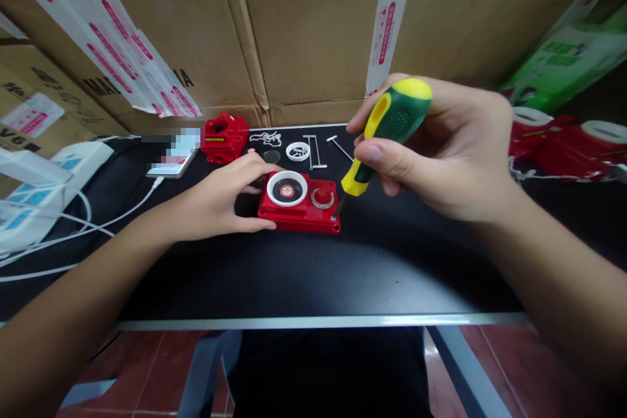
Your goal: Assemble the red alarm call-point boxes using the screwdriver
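A red plastic casing [298, 223] lies on the black table, with a white ring [287, 189] around a dark disc at its left and a round knob at its right. My left hand [220, 199] grips the casing's left end, thumb at the front and fingers behind. In my right hand [431, 150] is a green and yellow screwdriver [399, 119], held tilted. Its tip meets the casing's right side, at what looks like a screw near the corner.
Behind the casing are a small white dish [298, 151] of small parts, metal rods [317, 153] and a red toy part [224, 138]. A phone [175, 155] and a power strip [53, 192] with cables sit left. More red casings [563, 153] lie right. Cardboard boxes [313, 26] stand behind.
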Demonstrator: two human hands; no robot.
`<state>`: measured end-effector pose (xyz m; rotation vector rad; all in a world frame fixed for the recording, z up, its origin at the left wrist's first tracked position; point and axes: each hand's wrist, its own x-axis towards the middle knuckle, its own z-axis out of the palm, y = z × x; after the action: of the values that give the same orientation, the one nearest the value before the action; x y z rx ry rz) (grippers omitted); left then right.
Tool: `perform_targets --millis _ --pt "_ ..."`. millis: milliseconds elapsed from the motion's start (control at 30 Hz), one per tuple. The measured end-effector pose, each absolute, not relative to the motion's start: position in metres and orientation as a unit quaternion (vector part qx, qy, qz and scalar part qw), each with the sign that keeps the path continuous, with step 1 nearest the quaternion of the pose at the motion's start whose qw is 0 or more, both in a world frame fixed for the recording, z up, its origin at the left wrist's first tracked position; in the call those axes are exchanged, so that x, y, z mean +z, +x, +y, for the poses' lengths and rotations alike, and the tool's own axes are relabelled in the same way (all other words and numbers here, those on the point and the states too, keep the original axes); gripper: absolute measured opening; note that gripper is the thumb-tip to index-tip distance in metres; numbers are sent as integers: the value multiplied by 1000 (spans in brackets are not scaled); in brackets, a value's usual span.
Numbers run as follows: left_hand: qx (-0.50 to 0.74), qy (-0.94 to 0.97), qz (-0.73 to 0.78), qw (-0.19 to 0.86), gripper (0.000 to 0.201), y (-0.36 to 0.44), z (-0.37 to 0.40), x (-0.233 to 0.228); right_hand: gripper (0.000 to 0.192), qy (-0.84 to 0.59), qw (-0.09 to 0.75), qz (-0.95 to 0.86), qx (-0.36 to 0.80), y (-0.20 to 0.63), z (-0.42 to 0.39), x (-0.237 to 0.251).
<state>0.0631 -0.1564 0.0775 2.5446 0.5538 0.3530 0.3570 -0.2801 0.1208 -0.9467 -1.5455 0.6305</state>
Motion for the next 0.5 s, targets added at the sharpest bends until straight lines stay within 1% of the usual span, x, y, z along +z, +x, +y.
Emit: perform_targets --millis 133,333,500 --pt "132 936 202 256 71 63 -155 75 26 -392 584 -660 264 358 -280 121" --pt "132 937 203 252 72 62 -156 75 30 -403 570 -664 267 359 -280 122" --pt "134 938 204 247 72 63 -156 76 29 -403 570 -664 267 359 -279 122"
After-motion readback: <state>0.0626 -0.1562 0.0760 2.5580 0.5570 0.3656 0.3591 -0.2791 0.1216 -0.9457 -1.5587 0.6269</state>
